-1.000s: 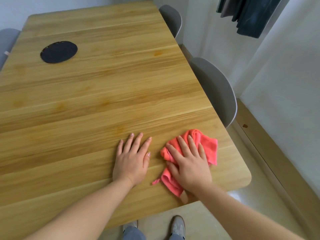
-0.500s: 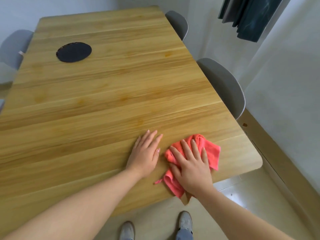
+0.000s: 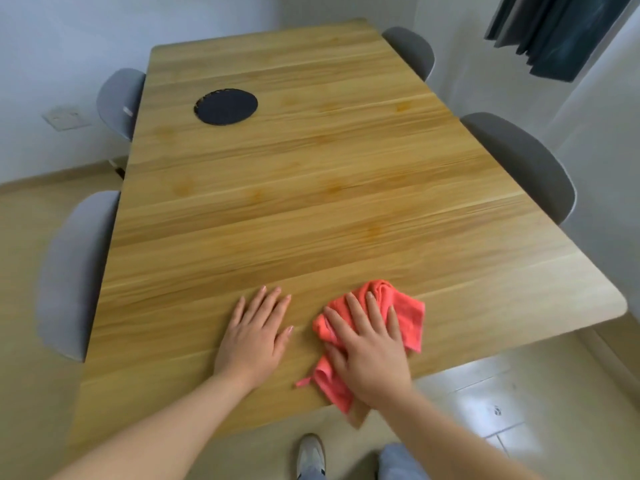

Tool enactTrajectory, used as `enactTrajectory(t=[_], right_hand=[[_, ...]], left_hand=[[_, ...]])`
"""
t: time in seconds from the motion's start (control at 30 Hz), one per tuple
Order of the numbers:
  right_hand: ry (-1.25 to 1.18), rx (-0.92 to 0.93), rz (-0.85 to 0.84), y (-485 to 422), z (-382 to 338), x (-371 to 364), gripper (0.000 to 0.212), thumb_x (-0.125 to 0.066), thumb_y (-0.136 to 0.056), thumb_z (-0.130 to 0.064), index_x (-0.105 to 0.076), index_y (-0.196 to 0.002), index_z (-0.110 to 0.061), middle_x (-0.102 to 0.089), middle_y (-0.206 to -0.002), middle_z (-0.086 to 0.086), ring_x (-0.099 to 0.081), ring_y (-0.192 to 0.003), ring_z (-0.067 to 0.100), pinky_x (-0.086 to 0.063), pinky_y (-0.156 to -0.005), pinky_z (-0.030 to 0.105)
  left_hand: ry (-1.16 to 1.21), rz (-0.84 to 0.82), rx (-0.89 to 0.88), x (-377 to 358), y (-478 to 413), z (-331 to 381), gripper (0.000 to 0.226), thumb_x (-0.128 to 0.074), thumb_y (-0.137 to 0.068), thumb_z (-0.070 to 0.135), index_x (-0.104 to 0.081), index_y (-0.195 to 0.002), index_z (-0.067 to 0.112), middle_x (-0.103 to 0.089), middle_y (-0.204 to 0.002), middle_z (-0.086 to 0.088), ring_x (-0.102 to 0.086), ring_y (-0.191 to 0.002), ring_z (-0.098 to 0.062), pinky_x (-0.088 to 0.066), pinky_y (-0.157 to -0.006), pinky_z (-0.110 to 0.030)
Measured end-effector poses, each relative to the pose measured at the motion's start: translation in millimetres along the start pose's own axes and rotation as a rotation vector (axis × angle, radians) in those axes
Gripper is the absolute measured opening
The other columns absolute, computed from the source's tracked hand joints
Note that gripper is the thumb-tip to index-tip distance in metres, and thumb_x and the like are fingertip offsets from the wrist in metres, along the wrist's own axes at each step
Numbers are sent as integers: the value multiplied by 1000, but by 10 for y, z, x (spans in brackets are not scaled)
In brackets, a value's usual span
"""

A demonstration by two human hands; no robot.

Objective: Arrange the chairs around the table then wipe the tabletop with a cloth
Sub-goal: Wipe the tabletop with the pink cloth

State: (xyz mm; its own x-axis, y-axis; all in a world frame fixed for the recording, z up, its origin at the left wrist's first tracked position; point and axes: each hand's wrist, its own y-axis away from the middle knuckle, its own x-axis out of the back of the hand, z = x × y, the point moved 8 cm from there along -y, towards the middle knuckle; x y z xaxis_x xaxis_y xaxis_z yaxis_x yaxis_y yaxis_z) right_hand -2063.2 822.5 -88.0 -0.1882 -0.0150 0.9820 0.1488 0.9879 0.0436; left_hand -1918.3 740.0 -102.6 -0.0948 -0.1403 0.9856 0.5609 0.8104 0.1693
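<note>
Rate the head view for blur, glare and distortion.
Head view: the light is soft and even, with only faint shadows beside the left hand and right hand; the tabletop grain near them is slightly motion-smeared; the wide lens splays its edges outward; pale glare sits on the floor tiles at lower right.

Rectangular light-wood tabletop (image 3: 311, 188), under the left hand (image 3: 252, 337) and the right hand (image 3: 372, 355): smooth, long straight grain, low satin sheen. Crumpled coral-red cloth (image 3: 412, 315), beneath the right hand: soft textile, matt, creased. Round black mat (image 3: 225, 106), far ahead of the left hand: matt, finely textured face. Grey curved chair back (image 3: 523, 164), ahead and right of the right hand: matt, even; fabric or plastic cannot be told. Pale floor tiles (image 3: 485, 403), beside the right forearm: smooth, glossy.
</note>
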Motion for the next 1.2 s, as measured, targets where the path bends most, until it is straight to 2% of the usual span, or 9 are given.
enactTrajectory(t=[0.17, 0.27, 0.4, 0.53, 0.77, 0.87, 1.0, 1.07, 1.2], right_hand=[[-67, -532, 10, -24, 1385, 238, 52, -30, -93, -54, -27, -144, -44, -14, -159, -3, -3, -147, 26, -5, -116, 54], [-100, -814, 73, 32, 1354, 263, 54, -29, -94, -49, -25, -146, -38, -9, -160, 4, 2, -146, 30, -1, -114, 58], [-59, -391, 37, -138, 7, -8, 60, -24, -92, -54, -20, -148, -36, -7, -159, 6, 3, -146, 35, 14, -112, 53], [25, -42, -8, -174, -151, -22, 53, -31, -89, -56, -44, -137, -39, -39, -149, 1, -28, -140, 32, -13, -115, 52], [-91, -743, 52, -125, 825, 176, 54, -28, -94, -50, -21, -147, -40, -6, -160, 3, 5, -146, 29, 2, -114, 57], [-58, -473, 9, -199, -108, -24, 58, -26, -93, -52, -21, -148, -36, -9, -159, 8, 1, -146, 36, 11, -113, 56], [10, -42, -25, -181, -533, -132, 53, -35, -84, -55, -54, -130, -36, -51, -140, 5, -40, -134, 34, -26, -109, 56], [40, -80, -62, -182, -101, -47, 56, -26, -87, -61, -39, -138, -44, -35, -152, -3, -22, -144, 26, -18, -113, 53], [-50, -573, 33, -121, 717, 184, 52, -30, -93, -53, -25, -145, -44, -12, -159, -3, 1, -147, 25, -3, -115, 54]], left_hand=[[0, 89, -42, 36, -3, 48, 54, -31, -91, 43, -60, -127, 16, -58, -132, -3, -54, -124, -25, -24, -103, -42], [34, 119, -42, 33, 11, 19, 51, -33, -90, 39, -60, -127, 17, -58, -133, -2, -54, -124, -25, -24, -103, -42], [118, 178, -56, 83, 3, -16, 47, -35, -88, 26, -63, -123, 12, -61, -129, -5, -55, -123, -27, -25, -104, -42], [135, 196, -40, 98, 26, -18, 48, -34, -85, 21, -63, -122, 12, -62, -127, -3, -54, -123, -24, -25, -106, -43], [34, 55, 90, 69, 45, -89, 45, -34, -84, 35, -65, -118, 33, -63, -126, -1, -58, -118, -34, -38, -92, -65], [97, 56, 33, 68, 39, -189, 45, -35, -84, 35, -63, -119, 35, -62, -127, 5, -58, -119, -28, -44, -93, -56], [14, 97, -132, 39, 124, -352, 46, -33, -89, 37, -59, -126, 29, -60, -131, 5, -56, -122, -20, -35, -103, -39], [-35, 105, -95, 14, 205, -470, 48, -26, -95, 44, -57, -128, 29, -59, -132, 2, -55, -123, -21, -25, -103, -40], [57, 78, 178, 6, 283, -668, 55, -23, -92, 49, -54, -133, 28, -52, -139, -4, -47, -130, -29, -27, -110, -48]])
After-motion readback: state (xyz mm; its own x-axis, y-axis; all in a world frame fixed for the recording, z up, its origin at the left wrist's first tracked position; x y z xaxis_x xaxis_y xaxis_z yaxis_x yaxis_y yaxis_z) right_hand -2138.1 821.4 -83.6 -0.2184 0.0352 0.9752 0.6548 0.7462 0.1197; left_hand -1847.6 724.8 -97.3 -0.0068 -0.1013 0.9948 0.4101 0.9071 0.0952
